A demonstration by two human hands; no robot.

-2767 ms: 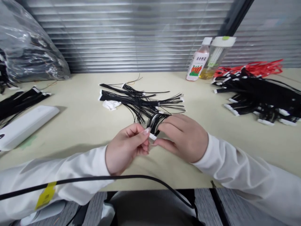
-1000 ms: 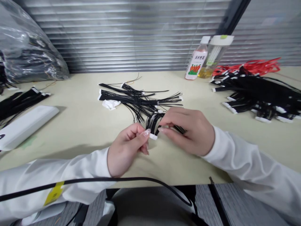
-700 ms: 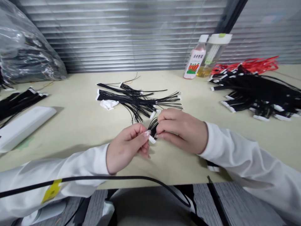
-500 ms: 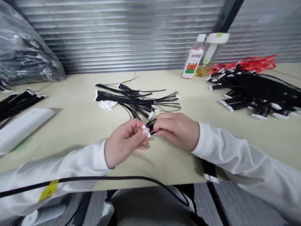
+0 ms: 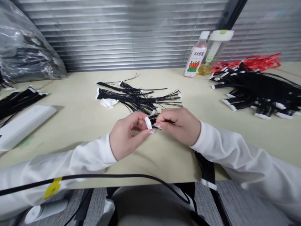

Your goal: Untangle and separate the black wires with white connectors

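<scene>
One white connector (image 5: 148,123), over the near middle of the pale tabletop (image 5: 77,131), is clamped between thumb and forefinger of the left hand (image 5: 127,135), while the right hand (image 5: 182,126) pinches the black wires (image 5: 153,119) just right of it. Farther off we see a crossed pile of black cables (image 5: 136,98) beside a crumpled white scrap (image 5: 108,103). A clear plastic bag (image 5: 35,53) bulges at far left; at far right a labelled bottle (image 5: 195,58) and a lidded tumbler (image 5: 213,51) stand close together, with a heap of black cables (image 5: 263,89) to their right. Grey slatted blinds (image 5: 131,37) rise behind the far edge, and below the near edge we make out a ribbed grey floor (image 5: 235,201).
</scene>
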